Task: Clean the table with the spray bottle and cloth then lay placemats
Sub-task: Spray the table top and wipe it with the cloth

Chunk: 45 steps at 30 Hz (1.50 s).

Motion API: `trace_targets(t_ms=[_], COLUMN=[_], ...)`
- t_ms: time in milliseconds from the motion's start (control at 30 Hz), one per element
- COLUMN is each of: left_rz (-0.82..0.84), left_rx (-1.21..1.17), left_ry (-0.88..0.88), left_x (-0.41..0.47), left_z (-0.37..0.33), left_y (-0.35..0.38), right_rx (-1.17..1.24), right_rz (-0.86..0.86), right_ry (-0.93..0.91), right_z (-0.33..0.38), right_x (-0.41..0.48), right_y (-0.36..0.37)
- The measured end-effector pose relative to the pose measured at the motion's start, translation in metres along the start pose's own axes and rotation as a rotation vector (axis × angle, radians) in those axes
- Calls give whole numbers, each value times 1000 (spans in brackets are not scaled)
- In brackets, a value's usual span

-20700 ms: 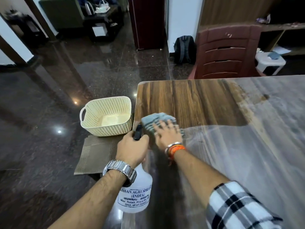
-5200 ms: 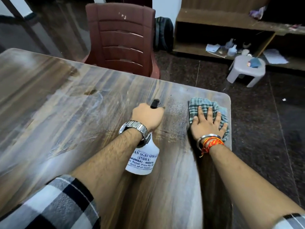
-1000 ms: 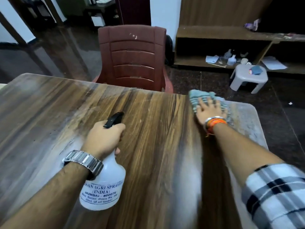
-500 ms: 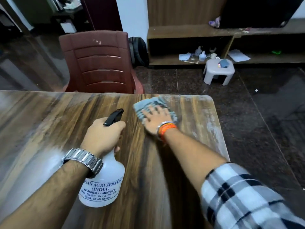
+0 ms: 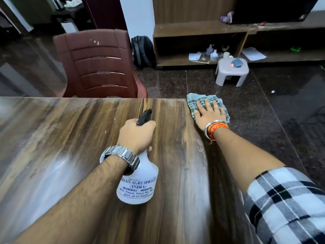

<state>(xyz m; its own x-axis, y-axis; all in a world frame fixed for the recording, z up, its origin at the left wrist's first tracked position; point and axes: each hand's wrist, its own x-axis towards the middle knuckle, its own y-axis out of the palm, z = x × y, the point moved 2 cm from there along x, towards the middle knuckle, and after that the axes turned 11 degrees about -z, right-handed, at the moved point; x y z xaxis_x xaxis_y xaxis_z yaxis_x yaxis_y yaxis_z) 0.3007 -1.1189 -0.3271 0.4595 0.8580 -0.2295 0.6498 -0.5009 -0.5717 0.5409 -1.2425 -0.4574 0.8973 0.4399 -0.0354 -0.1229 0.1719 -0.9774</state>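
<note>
Wiping the wooden table (image 5: 70,138), the cleaning step in hand by the look of it, hazy streaks showing toward 9 o'clock. Gripping the white spray bottle (image 5: 139,184) near centre, left hand (image 5: 136,134) fingers curled round its neck. Pressing the green checked cloth (image 5: 197,101) flat at the 1 o'clock corner, right hand (image 5: 209,115) fingers straight, slightly apart. Next, likely: sweeping back over the haze; placemats nowhere in view.

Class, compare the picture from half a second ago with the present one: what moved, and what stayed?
The right hand slid the cloth rightwards along the table to its far right corner, where the cloth now overhangs the edge. The left hand still grips the spray bottle.
</note>
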Motion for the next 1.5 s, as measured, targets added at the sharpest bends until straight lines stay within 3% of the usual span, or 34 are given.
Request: trace_targets(t_ms=[167, 333, 500, 633, 833, 1000, 1233, 1500], left_rz=[-52, -86, -46, -34, -158, -333, -480, -597], left_rx=[-25, -36, -91, -69, -63, -48, 49, 119], left_ry=[-1, 15, -10, 4, -33, -106, -159, -208], left_x=[1, 2, 4, 12, 52, 111, 183, 192], left_z=[-11, -14, -11, 0, 27, 72, 109, 154], left_y=[0, 6, 15, 7, -49, -125, -217, -303], right_rx=[11, -32, -72, -92, -44, -29, -25, 79], right_rz=[21, -22, 2, 6, -46, -32, 1, 114], right_ry=[-41, -111, -56, 11, 205, 156, -271, -758], right_z=[0, -18, -20, -6, 44, 160, 368, 584], right_x=[-45, -162, -242, -216, -75, -11, -9, -70], right_y=[-4, -2, 0, 2, 3, 31, 78, 126])
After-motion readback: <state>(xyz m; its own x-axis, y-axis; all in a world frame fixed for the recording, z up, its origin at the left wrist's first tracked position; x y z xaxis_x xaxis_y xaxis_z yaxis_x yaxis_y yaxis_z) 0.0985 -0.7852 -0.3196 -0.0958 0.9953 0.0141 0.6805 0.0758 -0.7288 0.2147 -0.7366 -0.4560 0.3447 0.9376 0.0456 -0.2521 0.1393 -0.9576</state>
